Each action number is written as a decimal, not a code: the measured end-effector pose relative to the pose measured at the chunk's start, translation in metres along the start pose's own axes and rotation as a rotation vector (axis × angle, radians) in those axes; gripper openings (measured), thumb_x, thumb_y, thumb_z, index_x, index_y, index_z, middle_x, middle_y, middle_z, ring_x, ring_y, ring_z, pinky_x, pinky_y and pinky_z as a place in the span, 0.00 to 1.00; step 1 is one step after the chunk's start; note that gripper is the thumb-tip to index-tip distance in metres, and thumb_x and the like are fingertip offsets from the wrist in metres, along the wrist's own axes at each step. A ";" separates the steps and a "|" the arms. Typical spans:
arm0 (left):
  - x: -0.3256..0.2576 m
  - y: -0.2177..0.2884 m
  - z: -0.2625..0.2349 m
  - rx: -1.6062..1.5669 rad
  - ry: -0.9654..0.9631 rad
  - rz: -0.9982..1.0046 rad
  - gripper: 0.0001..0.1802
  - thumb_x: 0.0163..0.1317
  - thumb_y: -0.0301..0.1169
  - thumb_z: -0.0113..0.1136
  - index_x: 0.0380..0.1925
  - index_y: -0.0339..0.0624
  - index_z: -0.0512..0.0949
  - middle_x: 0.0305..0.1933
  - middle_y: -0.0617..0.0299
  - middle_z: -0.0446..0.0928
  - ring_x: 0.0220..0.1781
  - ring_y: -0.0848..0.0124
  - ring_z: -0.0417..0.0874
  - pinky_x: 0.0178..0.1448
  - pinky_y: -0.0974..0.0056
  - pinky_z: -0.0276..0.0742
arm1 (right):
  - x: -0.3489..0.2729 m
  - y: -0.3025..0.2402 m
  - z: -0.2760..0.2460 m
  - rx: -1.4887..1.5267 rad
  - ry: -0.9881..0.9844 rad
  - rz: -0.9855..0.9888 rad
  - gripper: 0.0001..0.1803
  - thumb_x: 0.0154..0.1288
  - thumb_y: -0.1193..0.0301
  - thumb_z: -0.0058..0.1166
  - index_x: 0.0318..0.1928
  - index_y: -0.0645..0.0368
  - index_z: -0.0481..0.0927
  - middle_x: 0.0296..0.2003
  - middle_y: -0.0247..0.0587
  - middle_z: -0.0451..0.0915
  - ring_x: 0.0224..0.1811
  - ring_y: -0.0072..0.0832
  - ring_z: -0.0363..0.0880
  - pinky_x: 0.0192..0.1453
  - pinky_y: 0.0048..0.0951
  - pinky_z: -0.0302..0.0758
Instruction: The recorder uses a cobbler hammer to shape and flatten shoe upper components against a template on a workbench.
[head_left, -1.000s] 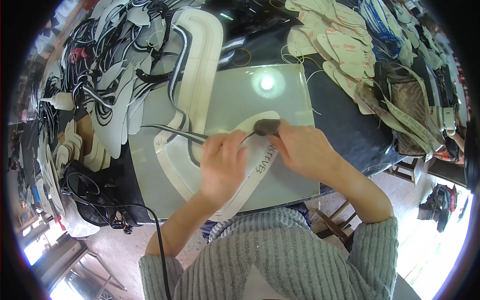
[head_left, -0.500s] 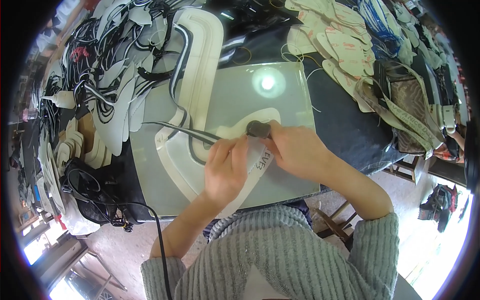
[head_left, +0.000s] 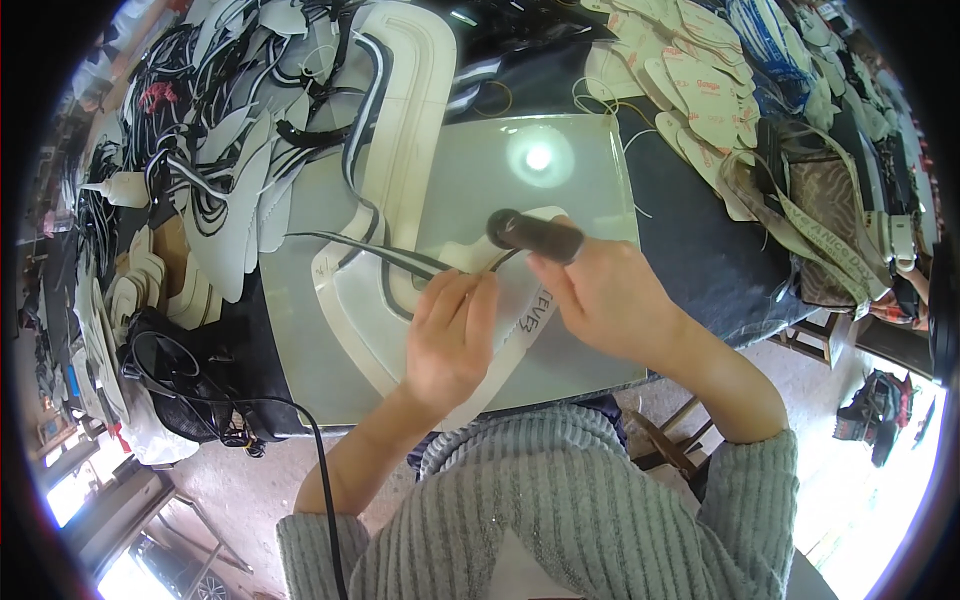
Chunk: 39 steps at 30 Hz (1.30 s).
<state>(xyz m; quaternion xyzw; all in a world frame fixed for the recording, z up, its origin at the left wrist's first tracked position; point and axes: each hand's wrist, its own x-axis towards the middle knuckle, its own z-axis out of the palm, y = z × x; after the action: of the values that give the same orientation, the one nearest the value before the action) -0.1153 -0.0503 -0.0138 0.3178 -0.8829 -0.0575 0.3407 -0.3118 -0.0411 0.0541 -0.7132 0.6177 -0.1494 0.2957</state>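
My right hand (head_left: 615, 300) grips a dark cylindrical tool (head_left: 540, 236), its rounded end pointing left above the work; I cannot make out its exact kind. My left hand (head_left: 450, 340) is closed, with thumb and fingertips pinching a black-and-white strip (head_left: 395, 258) over the pale piece. That light grey shoe-part piece (head_left: 365, 295) lies within a cream V-shaped template (head_left: 338, 315) with dark handwriting along its right arm. Beyond it, a long cream template (head_left: 410, 60) reaches up the table, and the strip runs along its left side.
Beneath the work is a translucent greenish board (head_left: 580, 350) on a black-covered table (head_left: 690, 270). Bundles of strips and grey pieces (head_left: 240, 230) crowd the left, near a white squeeze bottle (head_left: 122, 189). Cream pieces (head_left: 700, 90) and a patterned bag (head_left: 820, 225) lie right. A black cable (head_left: 322, 470) crosses my left forearm.
My right hand has turned and shifted slightly right, and the dark tool now lies level with more of its length showing. My left hand keeps pinching the strip at nearly the same spot.
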 end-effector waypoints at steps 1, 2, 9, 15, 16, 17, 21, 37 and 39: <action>-0.001 0.001 0.001 -0.004 -0.001 0.001 0.13 0.56 0.14 0.66 0.41 0.32 0.77 0.36 0.56 0.81 0.40 0.60 0.82 0.48 0.57 0.80 | -0.001 0.003 0.008 -0.068 -0.078 0.025 0.18 0.76 0.61 0.46 0.37 0.65 0.70 0.22 0.53 0.80 0.25 0.53 0.81 0.29 0.48 0.77; -0.002 0.000 0.002 -0.012 0.013 -0.011 0.13 0.56 0.14 0.66 0.41 0.31 0.77 0.36 0.56 0.81 0.40 0.60 0.82 0.48 0.57 0.80 | 0.001 0.004 0.012 -0.136 -0.154 0.044 0.18 0.76 0.60 0.46 0.37 0.65 0.70 0.21 0.52 0.79 0.24 0.53 0.81 0.29 0.47 0.77; 0.003 -0.003 -0.008 -0.196 -0.026 -0.279 0.21 0.51 0.19 0.71 0.45 0.33 0.75 0.38 0.56 0.82 0.42 0.60 0.82 0.52 0.54 0.78 | -0.003 0.003 0.006 -0.029 -0.024 0.009 0.17 0.74 0.61 0.48 0.37 0.65 0.70 0.21 0.52 0.80 0.24 0.51 0.82 0.28 0.47 0.77; 0.008 -0.023 -0.021 -0.262 -0.152 -0.253 0.24 0.53 0.23 0.70 0.50 0.37 0.72 0.37 0.61 0.85 0.41 0.62 0.83 0.62 0.50 0.66 | -0.005 0.004 0.013 -0.105 -0.135 0.137 0.11 0.71 0.67 0.50 0.47 0.61 0.73 0.24 0.52 0.80 0.28 0.54 0.81 0.32 0.51 0.76; 0.011 -0.025 -0.023 -0.290 -0.210 -0.266 0.23 0.53 0.22 0.69 0.49 0.37 0.72 0.36 0.61 0.85 0.41 0.62 0.82 0.60 0.51 0.67 | -0.005 0.004 0.012 -0.110 -0.145 0.148 0.11 0.71 0.67 0.50 0.47 0.61 0.73 0.25 0.52 0.80 0.28 0.54 0.81 0.32 0.51 0.76; 0.013 -0.028 -0.022 -0.293 -0.213 -0.261 0.23 0.53 0.22 0.69 0.49 0.37 0.72 0.36 0.61 0.85 0.41 0.62 0.82 0.60 0.51 0.67 | -0.005 0.004 0.012 -0.117 -0.152 0.162 0.11 0.71 0.67 0.50 0.47 0.61 0.73 0.25 0.52 0.80 0.28 0.54 0.81 0.32 0.51 0.76; 0.009 -0.038 -0.017 -0.276 -0.236 -0.043 0.20 0.52 0.20 0.67 0.46 0.38 0.75 0.37 0.61 0.83 0.39 0.65 0.81 0.56 0.55 0.69 | -0.008 0.009 0.017 -0.115 -0.116 0.153 0.11 0.71 0.67 0.50 0.47 0.61 0.73 0.24 0.53 0.80 0.27 0.54 0.81 0.32 0.51 0.76; 0.012 -0.045 -0.020 -0.128 -0.206 0.344 0.16 0.51 0.24 0.60 0.42 0.33 0.78 0.37 0.56 0.81 0.43 0.61 0.81 0.55 0.56 0.76 | -0.009 -0.015 0.016 -0.135 -0.108 0.087 0.19 0.74 0.59 0.48 0.37 0.64 0.71 0.22 0.52 0.81 0.26 0.50 0.84 0.29 0.46 0.78; 0.020 -0.052 -0.024 -0.340 -0.308 0.149 0.18 0.52 0.22 0.62 0.45 0.36 0.76 0.38 0.57 0.82 0.45 0.58 0.81 0.53 0.57 0.76 | -0.008 -0.010 0.020 -0.161 -0.131 0.099 0.19 0.74 0.58 0.48 0.37 0.65 0.72 0.22 0.52 0.81 0.27 0.50 0.84 0.29 0.46 0.78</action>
<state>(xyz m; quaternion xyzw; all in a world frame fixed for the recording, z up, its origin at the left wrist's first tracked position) -0.0842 -0.1005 -0.0002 0.1772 -0.9231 -0.2279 0.2541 -0.2937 -0.0276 0.0463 -0.7116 0.6413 -0.0377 0.2844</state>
